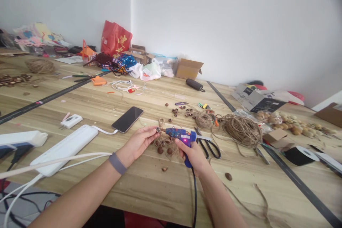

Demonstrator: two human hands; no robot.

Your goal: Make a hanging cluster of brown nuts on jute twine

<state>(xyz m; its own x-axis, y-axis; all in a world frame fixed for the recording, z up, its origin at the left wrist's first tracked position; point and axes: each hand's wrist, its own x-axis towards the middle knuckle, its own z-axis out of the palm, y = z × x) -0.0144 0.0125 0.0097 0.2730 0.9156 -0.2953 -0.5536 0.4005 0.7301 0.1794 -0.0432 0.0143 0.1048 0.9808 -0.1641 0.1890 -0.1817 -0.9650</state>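
My right hand [191, 155] is wrapped round the handle of a blue glue gun [179, 133], whose small red light is lit. Its nozzle points left, close to a small brown nutshell piece [158, 129] pinched in the fingertips of my left hand [141, 139]. Whether nozzle and shell touch I cannot tell. Below the nozzle lie several round brown nuts [160, 149] with twine around them, partly hidden by my hands. A pair of black-handled scissors [210, 146] rests just right of the glue gun.
A phone [128, 119] and white power strip [66, 149] lie to the left. Nutshell pieces [187, 111], a small twine coil [204, 120] and a large twine bundle [242, 130] sit to the right. The gun's black cord [194, 196] hangs toward the table's front edge.
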